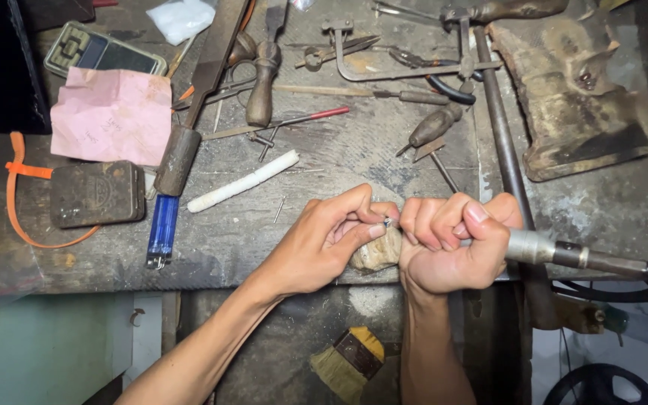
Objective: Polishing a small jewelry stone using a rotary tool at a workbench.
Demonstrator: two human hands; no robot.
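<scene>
At the far left of the counter [384,157], a dark metal tin [97,193] with an orange strap [18,169] is seen, with pink paper [110,114] above it and a blue lighter [163,229] just beside. A white stick [243,181] lies further right. The left hand [316,244] is pinched on a small metal piece [388,222], tiny and shiny, held at the counter's front edge over a worn wooden peg [376,251]. The right hand [451,244] is clenched around a rotary handpiece [564,251], its tip meeting the piece. Files, a saw frame [384,71] and gravers are scattered behind. The counter is grey, scored and dusty. A brush [350,360] is seen below.
</scene>
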